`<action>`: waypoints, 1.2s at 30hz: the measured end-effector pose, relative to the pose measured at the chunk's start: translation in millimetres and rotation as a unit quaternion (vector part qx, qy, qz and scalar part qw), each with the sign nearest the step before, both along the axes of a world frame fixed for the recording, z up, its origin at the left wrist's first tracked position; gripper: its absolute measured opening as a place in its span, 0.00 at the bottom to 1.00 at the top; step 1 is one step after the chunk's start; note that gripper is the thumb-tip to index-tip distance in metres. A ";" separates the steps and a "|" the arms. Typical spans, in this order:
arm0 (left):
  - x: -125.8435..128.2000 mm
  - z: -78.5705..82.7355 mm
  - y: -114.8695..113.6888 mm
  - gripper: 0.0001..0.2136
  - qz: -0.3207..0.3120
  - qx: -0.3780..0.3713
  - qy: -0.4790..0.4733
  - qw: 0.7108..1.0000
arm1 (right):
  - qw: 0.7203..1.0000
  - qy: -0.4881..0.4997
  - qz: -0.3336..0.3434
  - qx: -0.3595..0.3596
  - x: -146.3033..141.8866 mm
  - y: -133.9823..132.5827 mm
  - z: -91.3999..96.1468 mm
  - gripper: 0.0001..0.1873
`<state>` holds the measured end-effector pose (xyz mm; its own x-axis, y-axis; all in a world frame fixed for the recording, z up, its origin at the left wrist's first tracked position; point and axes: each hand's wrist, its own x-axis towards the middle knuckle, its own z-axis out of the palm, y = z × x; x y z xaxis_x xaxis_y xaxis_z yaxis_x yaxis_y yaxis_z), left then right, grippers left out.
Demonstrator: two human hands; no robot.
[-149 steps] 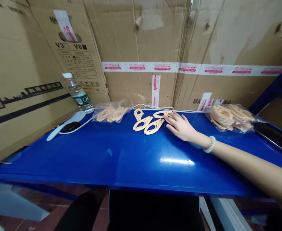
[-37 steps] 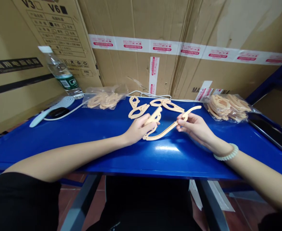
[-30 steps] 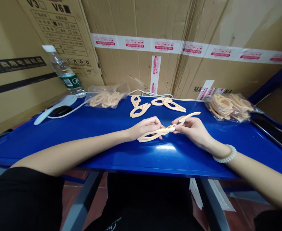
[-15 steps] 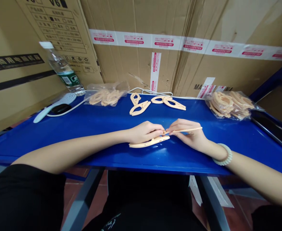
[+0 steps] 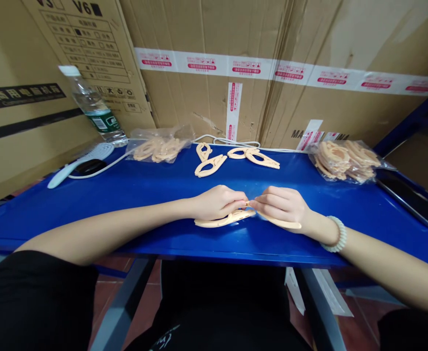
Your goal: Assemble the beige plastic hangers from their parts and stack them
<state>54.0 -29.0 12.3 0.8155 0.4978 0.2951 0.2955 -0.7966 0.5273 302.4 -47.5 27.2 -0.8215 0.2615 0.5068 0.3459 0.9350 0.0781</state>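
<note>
My left hand (image 5: 218, 202) is closed on the left arm of a beige plastic folding hanger (image 5: 216, 224), just above the blue table. My right hand (image 5: 286, 204) grips the hanger's right arm (image 5: 282, 224), which slopes down to the right beneath the fingers. Both sets of fingertips meet near the hanger's middle, and they hide most of the joint there. Beyond my hands lie a beige folded hanger (image 5: 211, 166) beside a smaller beige piece (image 5: 203, 151), and further folded hangers (image 5: 263, 159) to their right.
Clear bags of beige hangers lie at back left (image 5: 159, 146) and back right (image 5: 345, 161). A water bottle (image 5: 99, 109), a light blue hairbrush (image 5: 82, 163) and a black mouse (image 5: 90, 166) are at left. A dark phone (image 5: 415, 197) lies at right. Cardboard boxes (image 5: 206, 102) stand behind.
The hanger's right arm has swung down, from pointing level to sloping below my right hand. My right hand has turned over with it. My left hand has hardly moved.
</note>
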 end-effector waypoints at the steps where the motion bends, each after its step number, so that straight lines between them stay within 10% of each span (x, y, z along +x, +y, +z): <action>1: -0.1 0.2 0.0 0.15 0.001 -0.001 -0.001 1.000 | 1.000 0.001 -0.003 -0.012 -0.2 -0.5 0.0 0.14; 15: 1.0 -2.3 6.2 0.18 -0.009 -0.146 -0.047 0.988 | 0.996 0.056 0.022 -0.058 -1.4 -2.9 8.7 0.10; 21: 0.6 -13.3 21.9 0.18 0.004 -0.489 -0.199 0.849 | 0.951 0.206 -0.153 -0.172 25.7 26.0 19.9 0.15; 26: -0.3 -10.0 29.2 0.10 0.073 -0.550 -0.325 0.766 | 0.879 0.110 -0.244 -0.396 46.0 48.0 11.9 0.42; 36: 1.3 -4.7 28.1 0.10 0.117 -0.574 -0.401 0.705 | 0.859 -0.004 -0.397 -0.322 39.2 53.1 -0.5 0.25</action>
<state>55.4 -0.9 7.6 0.4721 0.8767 -0.0923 -0.4106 0.3113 0.8570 341.6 5.6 26.7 -0.2565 0.9656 0.0424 0.8972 0.2542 -0.3611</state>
